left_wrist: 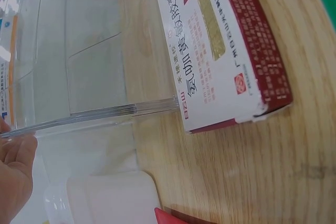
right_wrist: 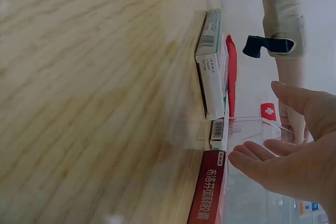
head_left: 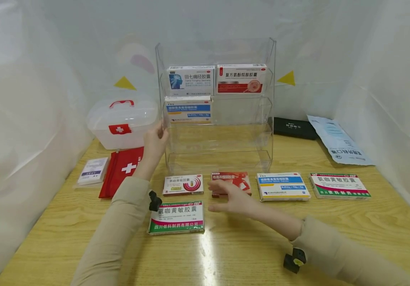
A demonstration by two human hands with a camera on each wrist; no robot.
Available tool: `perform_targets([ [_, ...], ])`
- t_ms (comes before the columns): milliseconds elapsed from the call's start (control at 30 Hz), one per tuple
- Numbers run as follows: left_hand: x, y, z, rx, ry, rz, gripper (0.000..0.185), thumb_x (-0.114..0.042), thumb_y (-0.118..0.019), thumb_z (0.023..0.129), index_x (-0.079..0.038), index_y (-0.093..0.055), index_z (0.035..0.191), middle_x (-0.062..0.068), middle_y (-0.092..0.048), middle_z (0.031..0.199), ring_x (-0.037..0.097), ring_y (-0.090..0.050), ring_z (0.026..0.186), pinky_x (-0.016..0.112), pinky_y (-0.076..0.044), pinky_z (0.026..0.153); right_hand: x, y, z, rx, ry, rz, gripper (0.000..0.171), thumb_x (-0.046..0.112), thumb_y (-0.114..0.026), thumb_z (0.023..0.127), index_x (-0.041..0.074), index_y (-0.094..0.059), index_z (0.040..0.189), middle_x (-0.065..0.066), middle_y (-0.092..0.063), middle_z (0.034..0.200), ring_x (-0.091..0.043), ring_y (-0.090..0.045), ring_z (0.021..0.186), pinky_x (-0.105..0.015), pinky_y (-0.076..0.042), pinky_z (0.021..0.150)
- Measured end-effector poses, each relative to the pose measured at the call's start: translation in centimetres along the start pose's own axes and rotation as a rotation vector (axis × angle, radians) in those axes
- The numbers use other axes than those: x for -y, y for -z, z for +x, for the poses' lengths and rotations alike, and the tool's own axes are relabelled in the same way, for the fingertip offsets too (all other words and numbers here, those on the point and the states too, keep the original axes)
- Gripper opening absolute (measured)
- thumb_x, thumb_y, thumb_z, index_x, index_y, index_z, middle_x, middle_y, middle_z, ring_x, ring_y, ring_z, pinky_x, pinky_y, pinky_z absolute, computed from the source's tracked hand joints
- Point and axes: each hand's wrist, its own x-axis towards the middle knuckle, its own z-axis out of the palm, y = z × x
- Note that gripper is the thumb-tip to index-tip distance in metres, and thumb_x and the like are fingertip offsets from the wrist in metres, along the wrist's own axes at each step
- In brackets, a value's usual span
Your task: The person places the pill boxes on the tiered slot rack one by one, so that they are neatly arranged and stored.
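From the head camera, the left hand (head_left: 156, 142) rests against the left edge of the clear rack (head_left: 219, 107), fingers laid along the plastic wall; whether they truly curl round it I cannot tell. The rack stands upright on the counter (head_left: 226, 254) with three medicine boxes on its upper shelves. The right hand (head_left: 234, 197) hovers with fingers loosely spread just over the red box (head_left: 237, 180), which lies flat in a row of boxes in front of the rack; its grip is wide and holds nothing. By my judgement the red box is light, stiff cardboard, easily crushed if squeezed hard, and best pinched across its long edges. The rack looks rigid but light and smooth, likely to slide or tip if pushed high up.

In the left wrist view, the left hand (left_wrist: 16, 177) touches the rack's transparent edge (left_wrist: 94, 114). A white and dark red box (left_wrist: 226, 51) with printed characters lies just beside the rack's foot on the wood grain.

In the right wrist view, the right hand (right_wrist: 294, 156) is spread, palm turned toward the boxes, apart from them. The red box (right_wrist: 207, 192) shows its narrow side with white characters, flat on the counter (right_wrist: 94, 87).
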Motion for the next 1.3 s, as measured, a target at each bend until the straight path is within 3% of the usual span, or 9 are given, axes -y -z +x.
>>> perform_targets([
  [333, 0.5, 0.0, 0.2, -0.012, -0.023, 0.011, 0.043, -0.008, -0.049, 0.095, -0.011, -0.049, 0.137, 0.015, -0.057, 0.131, 0.029, -0.061, 0.112, 0.040, -0.053, 0.091, 0.0, -2.3, 0.6, 0.066, -0.022, -0.134, 0.063, 0.020, -0.074, 0.079, -0.006, -0.047, 0.130, -0.022, -0.056, 0.127, -0.036, -0.054, 0.118, -0.048, -0.044, 0.102],
  [633, 0.2, -0.1, 0.2, -0.009, -0.008, 0.010, 0.043, -0.009, -0.050, 0.095, -0.011, -0.049, 0.137, 0.014, -0.056, 0.132, 0.028, -0.059, 0.116, 0.039, -0.052, 0.093, 0.5, -3.7, 1.2, 0.090, -0.033, -0.239, 0.074, 0.020, -0.079, 0.073, -0.007, -0.045, 0.133, -0.024, -0.049, 0.134, -0.037, -0.045, 0.127, -0.049, -0.034, 0.110],
  [1067, 0.2, 0.0, 0.1, -0.011, -0.025, -0.002, 0.043, -0.008, -0.050, 0.095, -0.012, -0.049, 0.138, 0.014, -0.055, 0.133, 0.029, -0.059, 0.116, 0.040, -0.052, 0.093, 1.0, -4.6, 1.8, 0.083, -0.034, -0.328, 0.081, 0.018, -0.086, 0.062, -0.006, -0.049, 0.130, -0.020, -0.051, 0.126, -0.032, -0.045, 0.117, -0.047, -0.041, 0.102],
  [1300, 0.4, -0.1, 0.1, -0.009, -0.019, -0.003, 0.045, -0.008, -0.050, 0.095, -0.013, -0.047, 0.139, 0.013, -0.054, 0.134, 0.028, -0.058, 0.118, 0.039, -0.051, 0.094, 1.2, -4.6, 1.7, 0.081, -0.067, -0.303, 0.078, 0.017, -0.088, 0.059, -0.002, -0.051, 0.125, -0.016, -0.052, 0.118, -0.027, -0.045, 0.109, -0.044, -0.043, 0.096],
])
